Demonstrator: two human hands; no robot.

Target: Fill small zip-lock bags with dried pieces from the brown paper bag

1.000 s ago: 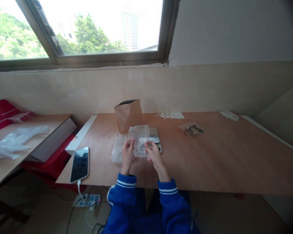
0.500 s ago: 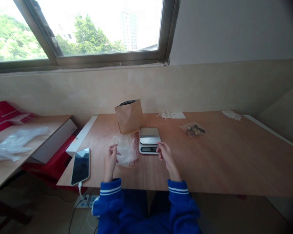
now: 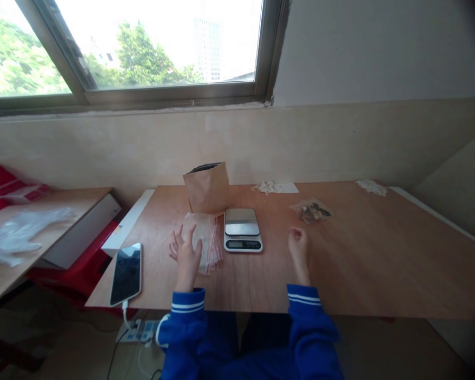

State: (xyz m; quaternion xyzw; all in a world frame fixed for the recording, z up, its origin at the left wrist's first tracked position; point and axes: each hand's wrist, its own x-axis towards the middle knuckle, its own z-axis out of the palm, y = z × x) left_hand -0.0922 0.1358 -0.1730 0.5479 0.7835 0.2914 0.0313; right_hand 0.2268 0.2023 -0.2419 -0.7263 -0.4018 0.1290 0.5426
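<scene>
Standing open-topped near the back of the wooden table [image 3: 360,264], one brown paper bag [image 3: 207,187] hides its contents. One small clear bag [image 3: 312,210] farther right holds dark pieces. A stack of empty clear bags [image 3: 206,238] lies just left of one kitchen scale [image 3: 243,229]; the left hand [image 3: 187,253], fingers spread wide, rests on the stack's near edge. The right hand [image 3: 298,247] hovers loosely curled and holds nothing. One phone [image 3: 126,273] lies at the left corner. A window [image 3: 142,47] runs above the tiled wall.
</scene>
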